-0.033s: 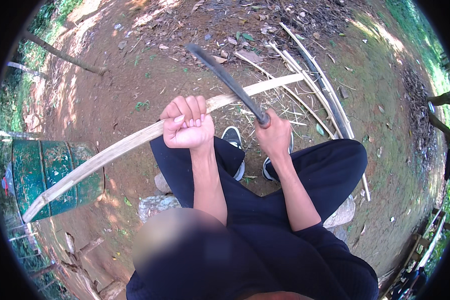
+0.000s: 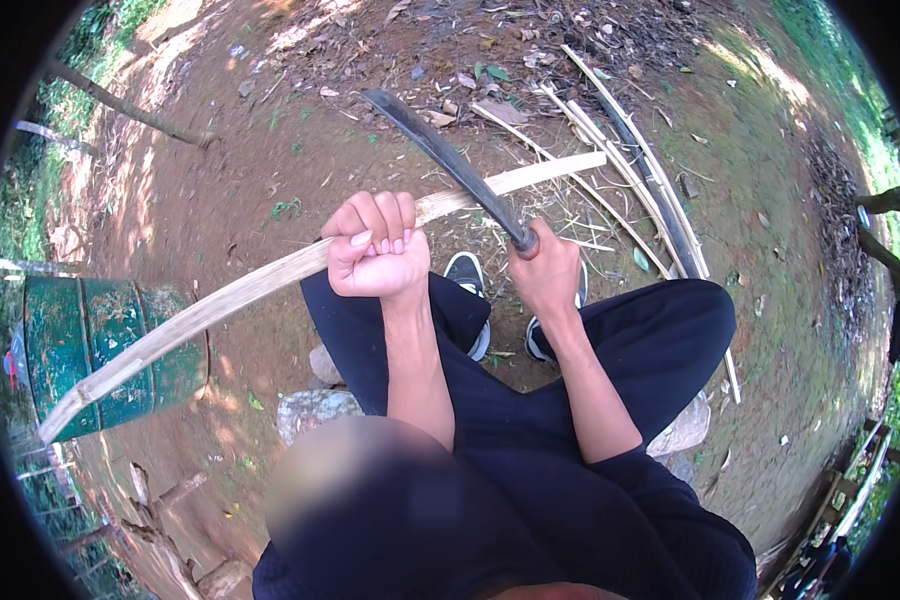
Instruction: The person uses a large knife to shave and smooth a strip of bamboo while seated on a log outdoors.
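My left hand (image 2: 378, 243) is closed, palm side up, around a long pale strip of split wood, apparently bamboo (image 2: 240, 298). The strip runs from the lower left up to the right, across the front of my knees. In my right hand (image 2: 547, 268) is a machete (image 2: 448, 160), its handle mostly hidden by my fingers. The dark blade points up and left, crossing over the strip to the right of my left hand. Whether the edge bites into the strip, I cannot tell.
Several thin pale strips (image 2: 625, 160) and a dark pole (image 2: 660, 190) lie on the soil at the right, among shavings (image 2: 580, 215). A green metal drum (image 2: 120, 350) is at the left. Stones (image 2: 315, 410) lie beside my legs; a thin post (image 2: 135, 115) stands at the far left.
The machete blade has turned slightly, showing more of its flat side. The strip's far left end has shifted a little left; both hands stay nearly in place.
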Tool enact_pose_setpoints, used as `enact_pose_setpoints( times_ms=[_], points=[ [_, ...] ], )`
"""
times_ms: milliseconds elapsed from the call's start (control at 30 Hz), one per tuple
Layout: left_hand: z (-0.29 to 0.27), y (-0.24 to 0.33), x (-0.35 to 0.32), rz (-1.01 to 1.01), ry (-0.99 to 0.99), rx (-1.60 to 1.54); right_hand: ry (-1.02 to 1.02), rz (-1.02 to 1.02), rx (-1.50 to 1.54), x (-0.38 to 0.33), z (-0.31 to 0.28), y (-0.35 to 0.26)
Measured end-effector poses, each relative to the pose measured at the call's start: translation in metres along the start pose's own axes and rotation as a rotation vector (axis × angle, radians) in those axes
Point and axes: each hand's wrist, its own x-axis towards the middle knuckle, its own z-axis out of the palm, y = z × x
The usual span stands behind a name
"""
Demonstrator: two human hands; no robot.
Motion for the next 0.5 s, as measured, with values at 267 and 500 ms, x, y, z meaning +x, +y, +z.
enact_pose_setpoints(
  times_ms=[267, 500],
  points=[
    [0.014, 0.000, -0.003, -0.027, -0.047, -0.080, 0.087, -0.070, 0.014, 0.009, 0.012, 0.028],
    [0.015, -0.021, -0.013, -0.040, -0.069, -0.008, -0.003, 0.072, -0.017, 0.006, 0.012, 0.019]
  ],
)
